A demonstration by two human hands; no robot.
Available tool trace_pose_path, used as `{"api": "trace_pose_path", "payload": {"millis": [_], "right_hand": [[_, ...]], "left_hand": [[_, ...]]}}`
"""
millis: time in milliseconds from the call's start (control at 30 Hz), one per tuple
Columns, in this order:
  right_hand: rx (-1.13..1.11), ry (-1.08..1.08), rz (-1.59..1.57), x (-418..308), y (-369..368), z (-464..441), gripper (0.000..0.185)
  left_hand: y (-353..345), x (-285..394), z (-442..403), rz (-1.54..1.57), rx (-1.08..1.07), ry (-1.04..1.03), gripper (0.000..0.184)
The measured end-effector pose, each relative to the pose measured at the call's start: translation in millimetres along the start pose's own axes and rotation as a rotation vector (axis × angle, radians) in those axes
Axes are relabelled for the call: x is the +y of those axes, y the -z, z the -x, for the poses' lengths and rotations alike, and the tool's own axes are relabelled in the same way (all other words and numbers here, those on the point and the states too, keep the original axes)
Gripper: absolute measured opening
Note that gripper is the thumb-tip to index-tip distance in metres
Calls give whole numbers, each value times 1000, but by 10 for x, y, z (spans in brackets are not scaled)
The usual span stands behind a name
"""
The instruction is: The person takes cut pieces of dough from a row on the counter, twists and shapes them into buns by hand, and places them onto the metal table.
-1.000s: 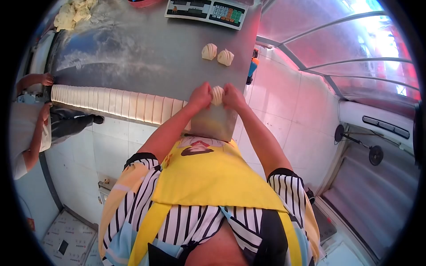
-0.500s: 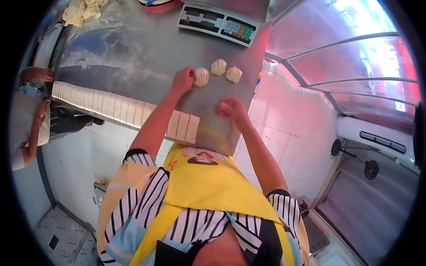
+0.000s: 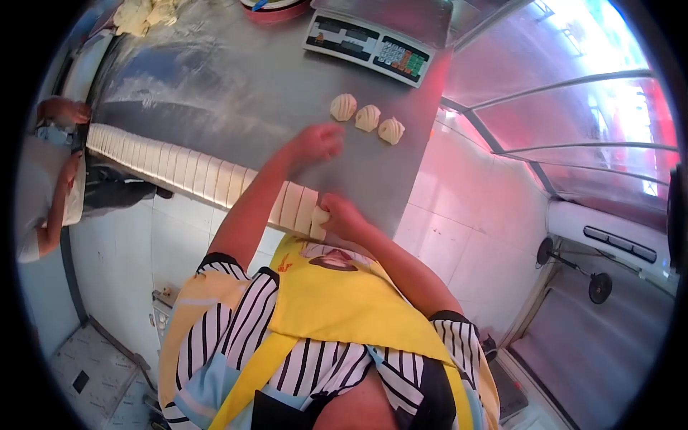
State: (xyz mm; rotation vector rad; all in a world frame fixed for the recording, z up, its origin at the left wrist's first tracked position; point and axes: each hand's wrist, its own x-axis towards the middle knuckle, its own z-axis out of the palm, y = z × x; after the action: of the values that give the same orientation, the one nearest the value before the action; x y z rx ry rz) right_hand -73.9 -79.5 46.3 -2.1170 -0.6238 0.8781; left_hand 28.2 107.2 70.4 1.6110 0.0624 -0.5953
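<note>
A long row of cut dough strips lies along the front edge of the metal table. At its right end my right hand is closed on the end dough strip. My left hand hovers over the table, slightly blurred, its fingers curled and how far they are apart unclear. Just beyond it sit three twisted dough pieces: a left one, a middle one and a right one. They stand side by side in a slanting line.
A digital scale stands at the back right, beside a red bowl. Loose dough lies at the far left corner. Another person's hands are at the table's left end. The table's right edge borders the tiled floor.
The third twisted dough piece has gone from between my hands to beside the other two. My left hand has let go of it, and my right hand has moved down to the strips.
</note>
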Motion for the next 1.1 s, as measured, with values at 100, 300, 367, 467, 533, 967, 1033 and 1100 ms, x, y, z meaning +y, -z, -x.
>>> {"api": "trace_pose_path", "payload": {"millis": [100,300,367,467,533,967,1033,1100], "right_hand": [[57,-85,-514,-130,339,272,49],[258,-111,-714,-203,943,478,43],[215,-150,-731,-79,910,487,40],[276,-191,-1221,-92,827,534,43],[355,-164,-903,78,738,532,41],[288,-481,-1043,138,829,702,21],[238,-325,-1098,-9,840,785,24],[213,-110,-930,-108,833,862,29]], "left_hand": [[-238,-262,455,383,-299,180,44],[-690,-265,776,1109,-76,127,57],[-808,-279,775,1137,-4,78,51],[-1000,-138,802,628,165,-4,39],[-1040,-116,803,409,222,-16,34],[-1285,-148,603,-716,450,-500,22],[-1256,-135,583,-583,412,-458,19],[-1138,-111,566,-163,250,-250,19]]}}
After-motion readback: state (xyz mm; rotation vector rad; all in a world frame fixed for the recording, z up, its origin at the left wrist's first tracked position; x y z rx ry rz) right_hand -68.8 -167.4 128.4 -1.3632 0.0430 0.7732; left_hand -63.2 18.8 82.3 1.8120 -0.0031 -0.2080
